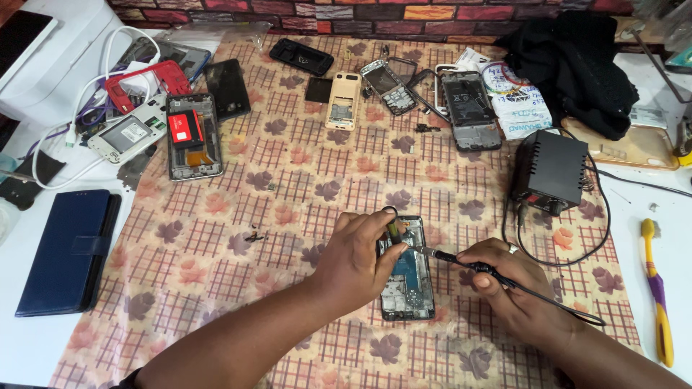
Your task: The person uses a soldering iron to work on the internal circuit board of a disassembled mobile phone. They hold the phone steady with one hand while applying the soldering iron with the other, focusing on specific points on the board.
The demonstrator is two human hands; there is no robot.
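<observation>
An opened phone (408, 284) with its circuit board exposed lies on the patterned cloth (288, 187) near the front. My left hand (358, 259) rests over the phone's upper left part and pinches black tweezers (393, 225) above the board. My right hand (513, 288) grips a black soldering iron (461, 261). The iron's metal tip points left onto the board, close to my left thumb. Its cable runs off to the right across the cloth.
A black soldering station (551, 170) stands at the right. Several dismantled phones and back covers (193, 135) lie along the far side. A dark blue wallet case (70, 251) lies at the left, and a yellow and purple toothbrush (657, 292) at the right edge.
</observation>
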